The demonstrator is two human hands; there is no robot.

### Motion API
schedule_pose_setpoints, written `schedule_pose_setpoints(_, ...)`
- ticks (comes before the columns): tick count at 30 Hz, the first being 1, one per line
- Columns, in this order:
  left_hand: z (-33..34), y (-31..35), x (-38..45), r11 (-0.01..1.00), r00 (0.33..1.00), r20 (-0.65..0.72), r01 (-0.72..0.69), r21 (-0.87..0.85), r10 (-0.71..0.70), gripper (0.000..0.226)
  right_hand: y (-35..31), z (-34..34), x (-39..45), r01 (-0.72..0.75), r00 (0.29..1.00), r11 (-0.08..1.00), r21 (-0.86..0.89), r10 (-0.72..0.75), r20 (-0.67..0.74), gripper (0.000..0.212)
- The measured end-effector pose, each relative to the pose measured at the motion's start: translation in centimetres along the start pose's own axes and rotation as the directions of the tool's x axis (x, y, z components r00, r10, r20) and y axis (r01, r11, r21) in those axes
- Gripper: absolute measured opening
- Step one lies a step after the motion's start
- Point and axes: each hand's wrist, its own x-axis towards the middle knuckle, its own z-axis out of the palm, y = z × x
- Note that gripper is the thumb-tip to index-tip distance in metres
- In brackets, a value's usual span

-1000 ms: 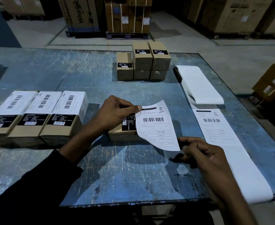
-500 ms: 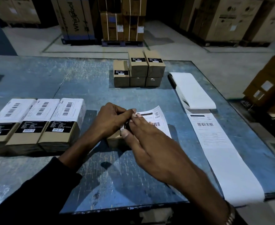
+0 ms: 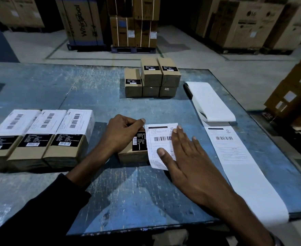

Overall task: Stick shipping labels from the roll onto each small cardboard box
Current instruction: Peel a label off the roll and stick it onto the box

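The left hand [image 3: 123, 134] reaches in from a black-sleeved forearm at the lower left, its fingers curled over the top and its thumb stretched toward the right, gripping a small brown cardboard box [image 3: 132, 155]. The right hand [image 3: 185, 157] comes in on a bare forearm from the lower right, palm down, fingers straight and slightly spread, pressing flat on a white paper shipping label with a barcode [image 3: 159, 139]. The two hands lie just beside each other, not touching.
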Motion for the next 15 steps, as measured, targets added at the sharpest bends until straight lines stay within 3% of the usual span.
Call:
schedule_pose_setpoints(3, 0.0, 0.1, 0.0, 1.0, 1.0, -0.002, 0.008, -0.001, -0.008, 0.036, 0.4, -1.0, -0.8, -0.09, 0.995, 0.995, 0.033, 0.092, -0.05, 0.096)
schedule_pose_setpoints(6, 0.0, 0.1, 0.1, 1.0, 1.0, -0.008, 0.005, -0.005, -0.005, 0.035, -0.7, -2.1, -0.9, -0.05, 0.983, 0.998, 0.03, 0.055, -0.173, 0.1)
schedule_pose_setpoints(11, 0.0, 0.3, 0.3, 1.0, 0.999, -0.05, -0.006, 0.011, 0.007, 0.041, -5.3, -1.2, 0.8, 0.178, 0.984, 0.979, 0.103, -0.178, -0.008, 0.086)
schedule_pose_setpoints(15, -0.1, 0.2, 0.2, 0.998, 0.996, -0.089, 0.014, 0.055, -0.009, 0.042, -4.8, 1.4, 1.6, 0.206, 0.978, 0.978, 0.035, -0.207, 0.003, 0.084)
